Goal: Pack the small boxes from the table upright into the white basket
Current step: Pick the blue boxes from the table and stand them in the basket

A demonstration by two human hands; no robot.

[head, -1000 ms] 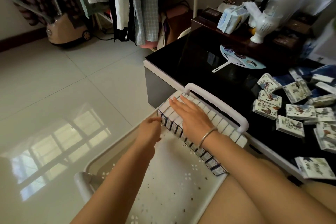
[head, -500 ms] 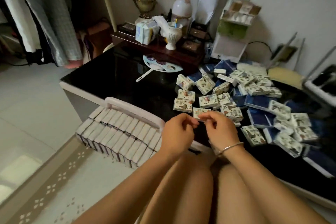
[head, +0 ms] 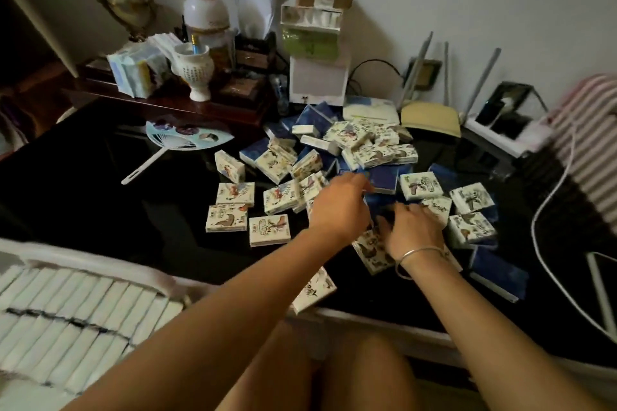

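Small white picture boxes and blue boxes (head: 367, 150) lie in a loose heap on the black table (head: 83, 177). My left hand (head: 340, 207) reaches into the heap's middle, its fingertips at a blue box (head: 384, 178); its fingers are hidden behind the hand. Just to its right, my right hand (head: 412, 227), with a silver bangle, lies fingers spread on top of the boxes. At lower left stands the white basket (head: 100, 264), holding two rows of upright boxes (head: 76, 304). One box (head: 315, 289) sits at the table's near edge.
A paper fan (head: 187, 135) lies on the table left of the heap. Behind it a dark tray carries a white vase (head: 195, 72), tissue packs and jars. A white cable (head: 541, 243) loops along the right side. My knees are below the table edge.
My view swung from the basket to the table. Both hands left the packed rows, pinched a box near the table edge, then moved farther forward into the heap.
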